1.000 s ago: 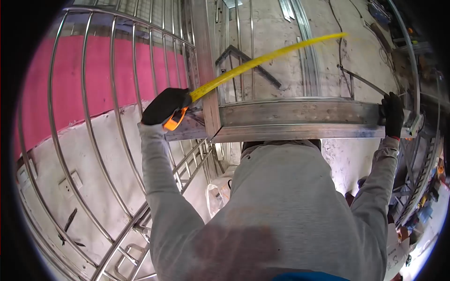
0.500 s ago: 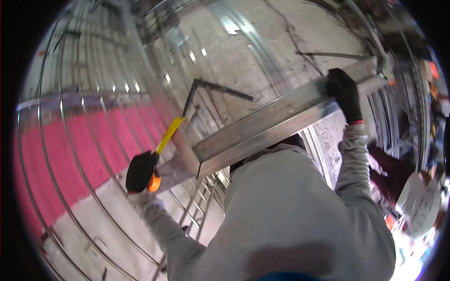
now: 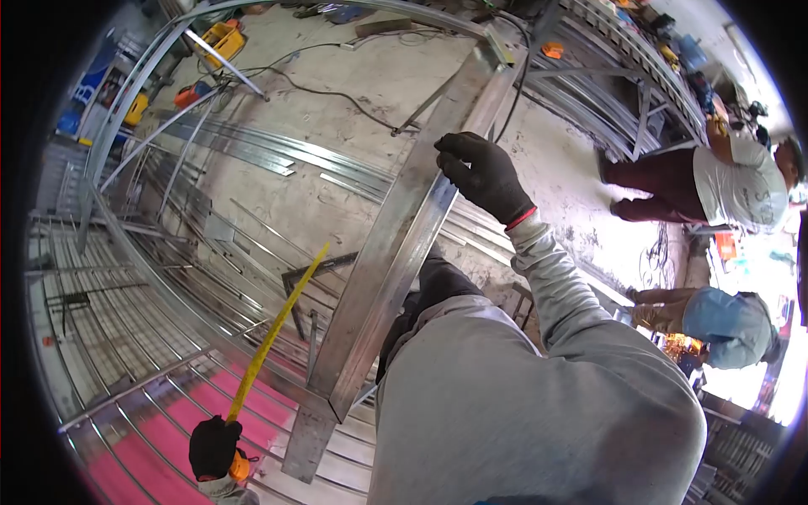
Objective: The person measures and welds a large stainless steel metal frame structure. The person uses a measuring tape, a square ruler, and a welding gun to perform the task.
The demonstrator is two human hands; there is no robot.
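My left hand [image 3: 215,448], in a black glove, is closed around an orange tape measure [image 3: 239,465] at the lower left. Its yellow blade [image 3: 273,332] sticks out upward and to the right, with the tip free in the air beside a long steel beam [image 3: 366,290]. That beam slants across the middle in front of my body, its near end joined to a short steel piece [image 3: 308,443]. My right hand [image 3: 486,175], gloved in black, is over the beam's upper part with fingers curled in. Whether they grip its edge or anything small is hidden.
Metal bars [image 3: 126,412] run over a pink panel [image 3: 160,438] at lower left. Steel profiles [image 3: 278,151] and a black cable [image 3: 337,97] lie on the floor. Two people [image 3: 732,185] are at the right, near sparks [image 3: 680,345] and a stock rack [image 3: 640,101].
The view has turned, so the beam stands steeper. My left hand now appears lower, with more yellow blade showing. My right hand has shifted from the beam's far edge to its near side.
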